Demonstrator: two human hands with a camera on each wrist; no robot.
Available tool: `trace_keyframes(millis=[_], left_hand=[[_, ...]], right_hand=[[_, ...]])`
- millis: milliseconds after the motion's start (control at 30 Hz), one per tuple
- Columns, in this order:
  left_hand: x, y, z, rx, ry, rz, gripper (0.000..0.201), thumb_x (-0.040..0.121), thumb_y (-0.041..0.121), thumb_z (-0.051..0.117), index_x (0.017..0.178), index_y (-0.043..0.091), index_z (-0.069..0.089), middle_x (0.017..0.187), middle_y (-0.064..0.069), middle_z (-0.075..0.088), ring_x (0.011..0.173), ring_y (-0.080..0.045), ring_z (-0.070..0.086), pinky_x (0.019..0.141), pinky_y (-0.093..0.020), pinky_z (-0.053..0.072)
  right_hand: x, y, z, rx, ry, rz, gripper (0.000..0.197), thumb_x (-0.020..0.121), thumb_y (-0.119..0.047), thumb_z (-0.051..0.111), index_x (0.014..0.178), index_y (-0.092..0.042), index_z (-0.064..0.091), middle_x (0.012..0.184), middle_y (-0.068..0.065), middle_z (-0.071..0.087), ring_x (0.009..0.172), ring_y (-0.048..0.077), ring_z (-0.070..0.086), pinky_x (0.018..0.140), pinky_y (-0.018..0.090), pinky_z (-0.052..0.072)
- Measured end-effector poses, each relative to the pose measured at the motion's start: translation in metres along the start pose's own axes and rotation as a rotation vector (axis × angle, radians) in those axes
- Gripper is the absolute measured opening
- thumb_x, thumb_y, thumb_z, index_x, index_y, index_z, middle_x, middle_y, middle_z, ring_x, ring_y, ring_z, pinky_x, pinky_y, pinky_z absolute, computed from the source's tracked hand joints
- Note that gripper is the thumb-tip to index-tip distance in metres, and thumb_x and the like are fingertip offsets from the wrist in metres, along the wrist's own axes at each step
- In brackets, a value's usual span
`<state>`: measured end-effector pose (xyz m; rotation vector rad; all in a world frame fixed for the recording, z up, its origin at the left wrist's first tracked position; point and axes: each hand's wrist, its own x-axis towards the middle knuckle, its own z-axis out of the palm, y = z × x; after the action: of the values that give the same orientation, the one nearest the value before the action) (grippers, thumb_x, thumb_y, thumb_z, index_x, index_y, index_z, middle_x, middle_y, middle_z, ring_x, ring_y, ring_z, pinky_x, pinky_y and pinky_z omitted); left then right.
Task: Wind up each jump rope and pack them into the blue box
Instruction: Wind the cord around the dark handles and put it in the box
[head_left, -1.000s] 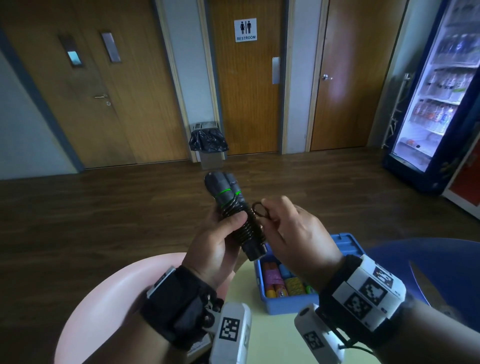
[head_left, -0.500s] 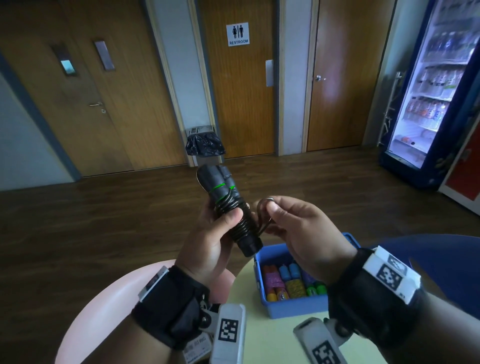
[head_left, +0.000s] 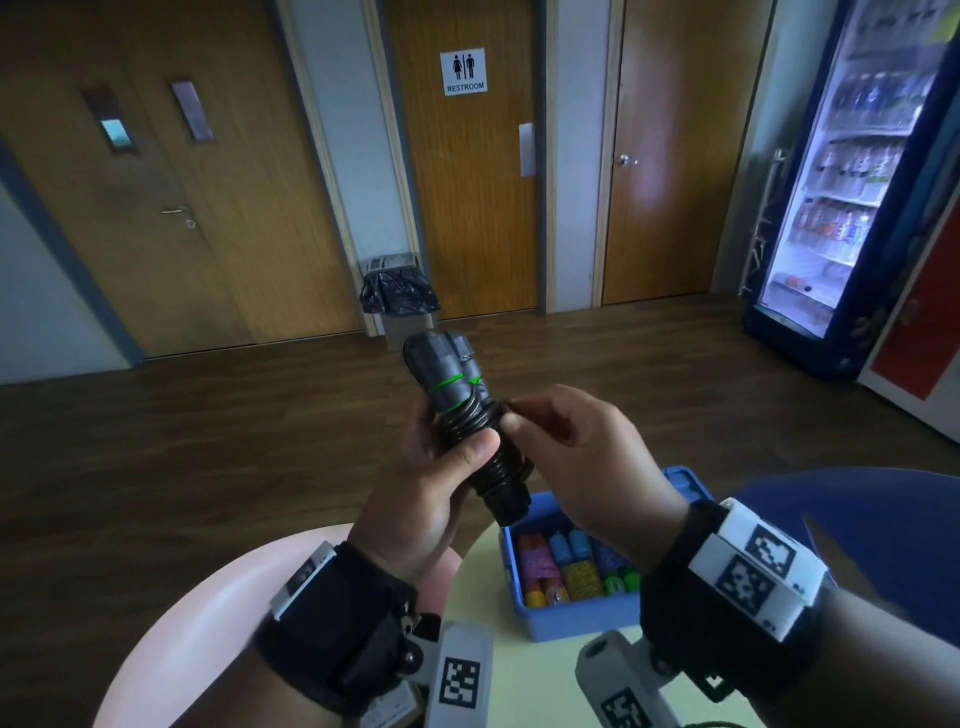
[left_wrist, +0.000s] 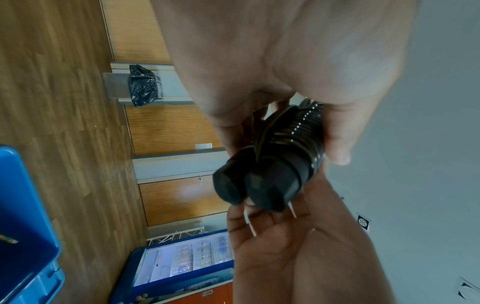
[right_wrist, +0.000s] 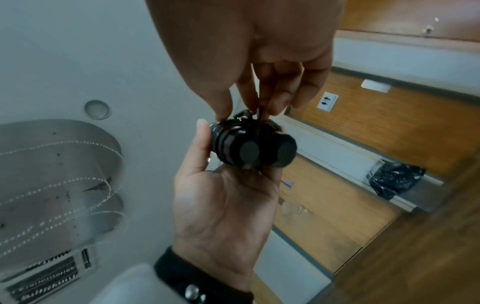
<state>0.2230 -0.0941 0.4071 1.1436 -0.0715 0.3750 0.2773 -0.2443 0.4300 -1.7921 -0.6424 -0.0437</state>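
Black cord (head_left: 470, 415), glossy, coiled tight round two dark handles (head_left: 447, 371) held side by side, each banded in thin green. Gripped mid-coil by the left hand (head_left: 431, 488), thumb pressed across the turns, fingers curled behind; raised over the table (head_left: 524, 691), above and just left of the blue box (head_left: 576, 618). Pinched at the top of the coil by the right hand (head_left: 582, 447), fingertips (right_wrist: 272, 107) closed on a short loose end of cord, seen best from the right wrist. Judged near done: only the tail left to tuck. Best handled by keeping the left thumb firm on the wraps so none slackens, drawing the end snug, then slipping it under a neighbouring turn rather than leaving it free to spring. Likely stiff and springy, that cord, so apt to unwind if released early. In the box already, several wound ropes (head_left: 566, 571) in pink, blue, yellow and green, packed close, with space seemingly left at the far end.
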Motion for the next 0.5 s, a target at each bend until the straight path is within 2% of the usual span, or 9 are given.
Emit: trace_keyframes(millis=[100, 167, 267, 333, 433, 500], left_hand=[[0.001, -0.002, 0.001, -0.004, -0.001, -0.004, 0.067, 0.075, 0.015, 0.074, 0.134, -0.002, 0.045, 0.108, -0.019, 0.062, 0.104, -0.032, 0.061, 0.092, -0.044, 0.048], [0.000, -0.004, 0.001, -0.007, -0.009, -0.014, 0.060, 0.077, 0.007, 0.071, 0.132, 0.000, 0.047, 0.105, -0.016, 0.065, 0.101, -0.027, 0.064, 0.085, -0.035, 0.052], [-0.001, -0.007, 0.003, -0.033, -0.006, -0.038, 0.058, 0.079, 0.003, 0.067, 0.134, 0.003, 0.048, 0.106, -0.015, 0.065, 0.100, -0.024, 0.065, 0.082, -0.030, 0.055], [0.000, -0.008, 0.004, -0.049, 0.001, -0.059, 0.056, 0.080, 0.005, 0.064, 0.134, 0.006, 0.049, 0.105, -0.015, 0.066, 0.098, -0.023, 0.066, 0.080, -0.029, 0.055], [0.003, -0.009, 0.004, -0.046, 0.035, -0.074, 0.050, 0.079, 0.007, 0.064, 0.128, 0.007, 0.054, 0.102, -0.013, 0.069, 0.095, -0.023, 0.068, 0.077, -0.028, 0.056], [0.003, -0.009, 0.004, -0.037, 0.044, -0.091, 0.048, 0.078, 0.008, 0.064, 0.126, 0.006, 0.056, 0.101, -0.013, 0.070, 0.093, -0.023, 0.069, 0.076, -0.028, 0.057]], right_hand=[[-0.002, 0.004, 0.004, -0.076, -0.085, -0.007, 0.018, 0.093, -0.037, 0.064, 0.108, -0.027, 0.068, 0.093, -0.010, 0.070, 0.087, 0.004, 0.065, 0.080, 0.029, 0.054], [-0.003, 0.006, 0.007, -0.151, -0.130, -0.048, 0.019, 0.100, -0.032, 0.052, 0.112, -0.023, 0.062, 0.099, -0.007, 0.067, 0.092, 0.009, 0.062, 0.083, 0.035, 0.051], [-0.005, 0.008, 0.008, -0.322, -0.114, -0.204, 0.022, 0.104, -0.024, 0.039, 0.111, -0.013, 0.057, 0.097, 0.002, 0.064, 0.090, 0.019, 0.057, 0.078, 0.036, 0.046], [-0.004, 0.008, 0.010, -0.500, -0.107, -0.286, 0.027, 0.101, -0.024, 0.033, 0.109, -0.010, 0.055, 0.096, 0.005, 0.064, 0.091, 0.025, 0.057, 0.077, 0.035, 0.042], [0.001, 0.012, 0.010, -0.642, -0.125, -0.332, 0.034, 0.093, -0.028, 0.027, 0.102, -0.011, 0.055, 0.090, 0.005, 0.063, 0.086, 0.031, 0.058, 0.073, 0.034, 0.037], [0.004, 0.016, 0.009, -0.667, -0.166, -0.335, 0.029, 0.092, -0.026, 0.029, 0.098, -0.011, 0.053, 0.086, 0.005, 0.063, 0.081, 0.032, 0.058, 0.070, 0.033, 0.032]])
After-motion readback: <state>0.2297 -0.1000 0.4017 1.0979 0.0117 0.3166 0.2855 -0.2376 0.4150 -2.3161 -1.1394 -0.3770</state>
